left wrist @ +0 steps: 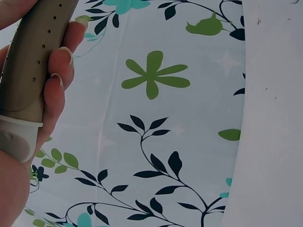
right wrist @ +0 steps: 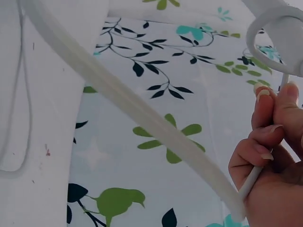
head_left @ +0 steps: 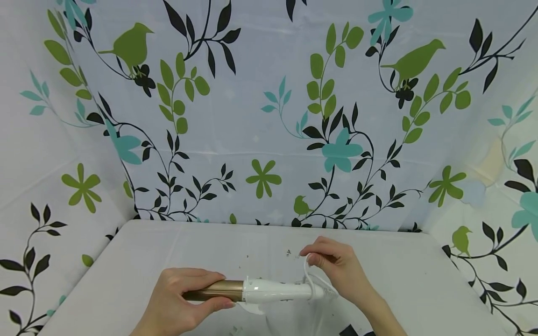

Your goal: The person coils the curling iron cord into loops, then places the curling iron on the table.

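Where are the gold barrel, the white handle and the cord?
Gold barrel (head_left: 232, 290), head view, its uncovered end.
White handle (head_left: 280, 291), head view, middle of its length.
Cord (right wrist: 124, 100), right wrist view, its blurred diagonal stretch.

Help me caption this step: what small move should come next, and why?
Probably the right-hand grip should draw the white cord around the white handle: it pinches the cord, which crosses the handle near its end, while the left-hand grip holds the gold barrel.

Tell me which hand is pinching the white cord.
The right hand: its thumb and fingers hold the white cord, whereas the left hand grips the gold barrel.
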A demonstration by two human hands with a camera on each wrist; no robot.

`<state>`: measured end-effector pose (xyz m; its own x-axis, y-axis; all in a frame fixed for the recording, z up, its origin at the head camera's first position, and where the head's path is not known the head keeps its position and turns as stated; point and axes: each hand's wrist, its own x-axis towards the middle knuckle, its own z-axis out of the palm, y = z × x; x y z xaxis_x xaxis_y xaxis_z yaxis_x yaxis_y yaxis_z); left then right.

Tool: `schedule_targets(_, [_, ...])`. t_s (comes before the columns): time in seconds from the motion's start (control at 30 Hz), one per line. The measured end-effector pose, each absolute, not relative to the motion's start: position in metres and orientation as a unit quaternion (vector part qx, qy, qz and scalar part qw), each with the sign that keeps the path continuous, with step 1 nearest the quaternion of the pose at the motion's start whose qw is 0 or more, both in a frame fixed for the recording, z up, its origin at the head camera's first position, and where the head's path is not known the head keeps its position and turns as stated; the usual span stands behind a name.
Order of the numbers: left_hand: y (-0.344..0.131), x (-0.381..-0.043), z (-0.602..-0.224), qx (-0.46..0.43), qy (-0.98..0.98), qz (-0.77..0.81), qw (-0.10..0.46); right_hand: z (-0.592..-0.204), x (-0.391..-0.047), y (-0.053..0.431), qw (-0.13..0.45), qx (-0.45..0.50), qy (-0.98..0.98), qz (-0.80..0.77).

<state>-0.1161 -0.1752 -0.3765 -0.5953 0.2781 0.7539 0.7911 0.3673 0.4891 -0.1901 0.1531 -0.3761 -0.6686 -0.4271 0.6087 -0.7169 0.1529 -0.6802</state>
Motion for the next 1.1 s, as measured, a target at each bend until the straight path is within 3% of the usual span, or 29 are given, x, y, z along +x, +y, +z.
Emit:
schedule_targets(0.2, [-0.174, -0.118, -0.378, -0.357, -0.767, -0.449, 0.288, -0.392, -0.182, 0.147, 0.141, 0.283, -0.75, 0.581])
schedule_targets(0.33, [-0.174, -0.12, -0.379, -0.358, -0.766, -0.445, 0.295, -0.403, -0.181, 0.145, 0.152, 0.275, -0.732, 0.604])
schedule_targets(0.47, [-0.172, -0.12, -0.379, -0.357, -0.763, -0.449, 0.298, -0.408, -0.179, 0.142, 0.097, 0.285, -0.713, 0.633])
schedule_targets(0.63, [-0.17, -0.118, -0.378, -0.348, -0.768, -0.454, 0.289, -0.409, -0.174, 0.135, 0.022, 0.228, -0.717, 0.659])
schedule_targets(0.87, [-0.172, -0.121, -0.381, -0.349, -0.765, -0.436, 0.321, -0.41, -0.168, 0.125, 0.07, 0.164, -0.763, 0.621])
schedule_targets(1.1, [-0.174, -0.123, -0.384, -0.34, -0.773, -0.416, 0.338, -0.407, -0.162, 0.119, 0.078, 0.097, -0.779, 0.615])
